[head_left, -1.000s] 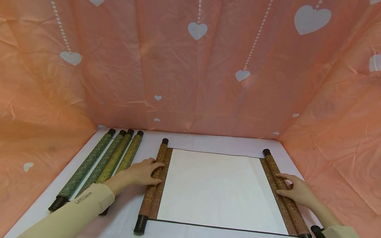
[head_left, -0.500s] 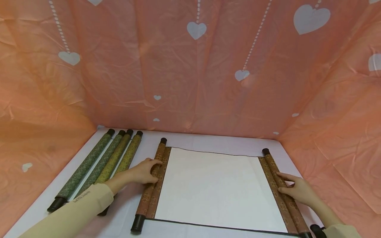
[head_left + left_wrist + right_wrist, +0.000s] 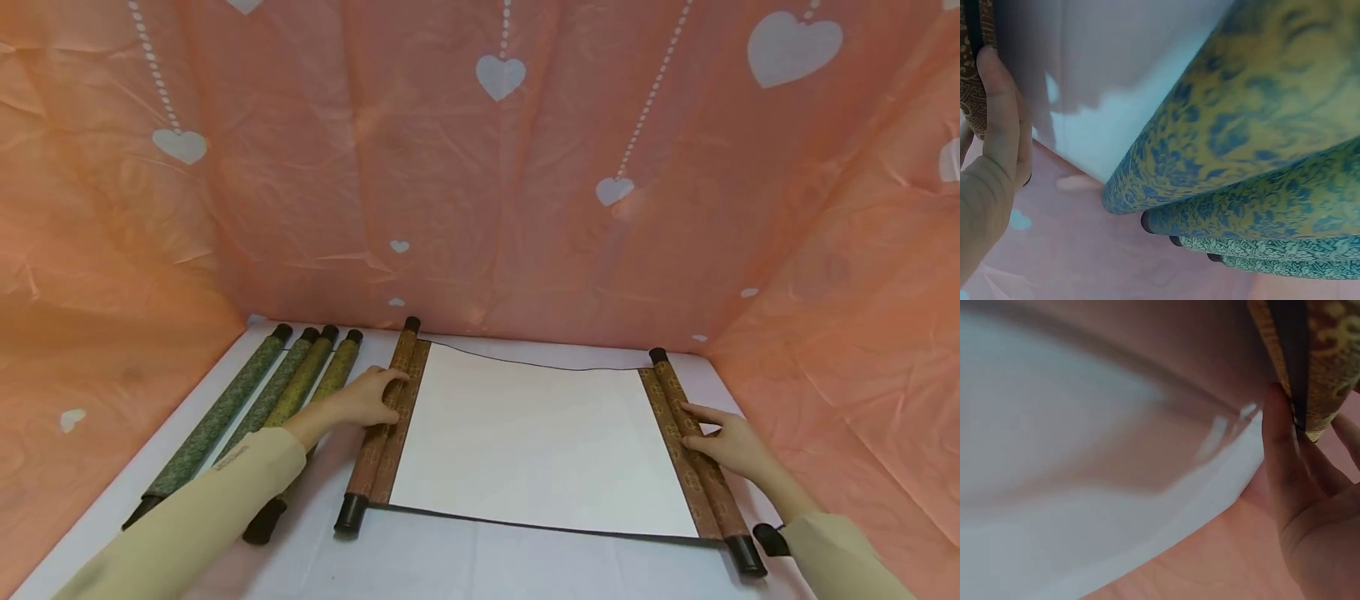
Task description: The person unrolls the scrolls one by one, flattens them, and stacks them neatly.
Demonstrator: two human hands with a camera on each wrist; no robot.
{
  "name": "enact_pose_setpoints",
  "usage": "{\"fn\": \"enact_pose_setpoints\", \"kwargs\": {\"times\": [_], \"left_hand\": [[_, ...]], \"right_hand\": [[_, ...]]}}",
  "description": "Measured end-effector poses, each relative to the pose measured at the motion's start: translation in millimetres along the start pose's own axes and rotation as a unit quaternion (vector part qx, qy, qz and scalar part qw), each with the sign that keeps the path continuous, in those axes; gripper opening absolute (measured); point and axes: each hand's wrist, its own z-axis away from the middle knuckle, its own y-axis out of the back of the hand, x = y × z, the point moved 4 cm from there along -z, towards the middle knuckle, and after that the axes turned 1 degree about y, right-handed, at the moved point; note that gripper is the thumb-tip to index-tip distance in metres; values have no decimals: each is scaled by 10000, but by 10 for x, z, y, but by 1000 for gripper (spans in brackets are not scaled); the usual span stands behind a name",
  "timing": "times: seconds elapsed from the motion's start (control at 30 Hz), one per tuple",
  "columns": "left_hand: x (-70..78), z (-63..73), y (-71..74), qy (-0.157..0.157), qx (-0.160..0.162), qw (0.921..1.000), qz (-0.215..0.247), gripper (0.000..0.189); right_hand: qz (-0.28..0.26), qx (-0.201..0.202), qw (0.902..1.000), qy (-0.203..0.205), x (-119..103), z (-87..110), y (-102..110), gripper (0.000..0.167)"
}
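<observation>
Small dark lettering [image 3: 231, 457] runs along the beige left sleeve [image 3: 180, 512], too small and blurred to read. The rolls carry woven patterns: gold motifs on the brown, dark blue florals on the yellow, pale leafy figures on the green.

A white tabletop [image 3: 547, 567] lies beneath, smooth apart from faint creases, with soft shadows of the hands and scroll. Shiny peach-orange sheeting [image 3: 435, 183] rises behind it and at both sides, wrinkled in places and printed with white hearts [image 3: 501, 77], some hanging from dotted strings.

The unrolled hanging scroll [image 3: 536, 442], a blank white sheet with thin dark edges, stretches between the hands across the middle and right of the tabletop, and seems raised from it. The left hand [image 3: 363, 400] grips the brown left roll [image 3: 370, 458] between thumb and fingers; the right hand [image 3: 723, 442] pinches the brown right roll [image 3: 718, 492] the same way. Both rolls end in black knobs [image 3: 351, 515].

Beyond the left forearm, two green rolls [image 3: 213, 417] and two yellow rolls [image 3: 337, 367] lie side by side, slanting, partly covered by the sleeve.
</observation>
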Motion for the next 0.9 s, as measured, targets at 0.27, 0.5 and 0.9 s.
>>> {"fn": "enact_pose_setpoints", "kwargs": {"times": [0.27, 0.5, 0.9], "left_hand": [[-76, -186, 2, 239, -170, 9996, -3, 71], [-135, -245, 11, 304, -225, 9992, 121, 72], [-210, -279, 6, 289, -223, 9993, -87, 72]], "right_hand": [[33, -37, 9999, -112, 69, -170, -83, 61], [79, -32, 9999, -63, 52, -273, -129, 60], [183, -210, 9994, -212, -20, -370, -162, 64]]}}
